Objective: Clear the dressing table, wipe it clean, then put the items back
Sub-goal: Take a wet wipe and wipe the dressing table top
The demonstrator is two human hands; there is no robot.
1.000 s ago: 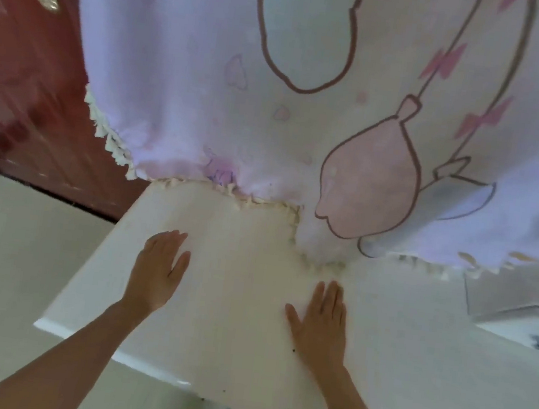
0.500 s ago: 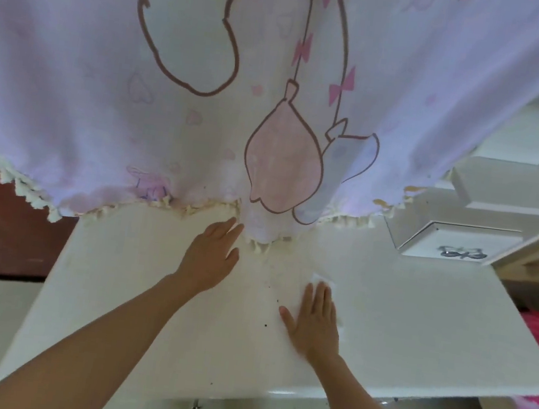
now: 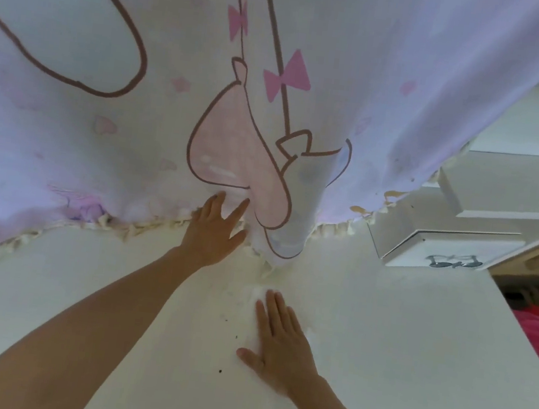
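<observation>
A fringed curtain (image 3: 311, 73) hangs over the bench (image 3: 414, 341); the left grip (image 3: 215, 231), fingers straight, presses into its hem, with a white drawer box (image 3: 443, 246) well to its right. It has pushed further into the fabric than a moment ago, while the right grip (image 3: 278, 344) stays flat and open on a white wipe (image 3: 255, 292). Dark specks (image 3: 220, 371) dot the bench left of it.

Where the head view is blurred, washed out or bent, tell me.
Head view: the printed cloth near the lens is soft; the white wipe under the right hand nearly vanishes against the pale tabletop; the wide lens skews the drawer box; shadows are faint, no hard glare.
</observation>
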